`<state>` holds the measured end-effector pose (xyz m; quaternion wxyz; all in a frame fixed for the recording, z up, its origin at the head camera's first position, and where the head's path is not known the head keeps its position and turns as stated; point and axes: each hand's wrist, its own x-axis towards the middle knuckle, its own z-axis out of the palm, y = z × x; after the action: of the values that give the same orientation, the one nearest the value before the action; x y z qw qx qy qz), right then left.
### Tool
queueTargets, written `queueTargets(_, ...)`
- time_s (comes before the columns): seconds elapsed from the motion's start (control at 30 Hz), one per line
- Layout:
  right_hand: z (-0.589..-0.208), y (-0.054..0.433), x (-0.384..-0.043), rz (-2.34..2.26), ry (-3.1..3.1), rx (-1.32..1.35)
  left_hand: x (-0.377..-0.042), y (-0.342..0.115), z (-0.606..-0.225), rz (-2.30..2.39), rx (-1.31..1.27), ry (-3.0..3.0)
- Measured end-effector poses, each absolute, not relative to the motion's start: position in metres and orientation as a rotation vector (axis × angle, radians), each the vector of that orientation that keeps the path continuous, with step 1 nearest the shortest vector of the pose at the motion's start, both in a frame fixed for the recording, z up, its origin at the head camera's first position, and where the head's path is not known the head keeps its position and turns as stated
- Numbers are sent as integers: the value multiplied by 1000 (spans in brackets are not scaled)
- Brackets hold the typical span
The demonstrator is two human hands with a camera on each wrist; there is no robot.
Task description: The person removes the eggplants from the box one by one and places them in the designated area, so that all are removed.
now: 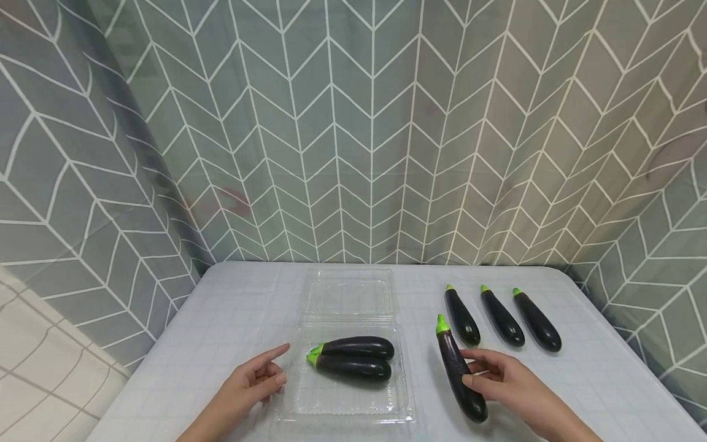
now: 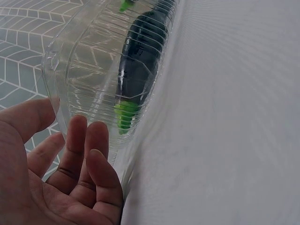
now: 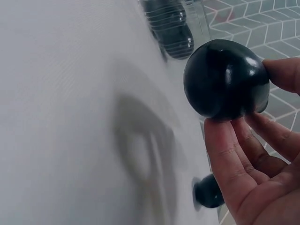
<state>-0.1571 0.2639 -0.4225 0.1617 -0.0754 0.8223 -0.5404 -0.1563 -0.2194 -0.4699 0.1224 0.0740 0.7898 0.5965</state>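
Holding a dark eggplant [image 1: 456, 368] in the right hand [image 1: 505, 379], pinched between thumb and fingers, lifted above the white-covered bench [image 1: 232, 319], to the right of a clear plastic container [image 1: 298, 396]. Showing the left hand [image 1: 251, 380] just beside the container's left edge, with loosely bent fingers apart, gripping nothing; cannot tell about contact. Seems about one third done, judging by two eggplants [image 1: 353, 367] lying together inside, green stems leftward. Apparently left: the held one, plus three other eggplants [image 1: 502, 318] spaced along the bench at right, with the lid [image 1: 348, 296] laid back open.
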Motion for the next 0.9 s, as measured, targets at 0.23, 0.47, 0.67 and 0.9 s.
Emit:
queueTargets(0.23, -428, 279, -151, -1492, 2356, -200, -155, -220, -469, 1747, 229, 2305)
queueTargets(0.47, -434, 292, -146, -1412, 2387, -131, -154, -219, -470, 1749, 235, 2308)
queueTargets(0.67, -438, 295, -145, -1368, 2388, 48, -154, -219, -470, 1750, 254, 2314)
queueTargets(0.9, -443, 303, -141, -1394, 2353, 102, -154, -220, -470, 1753, 250, 2309)
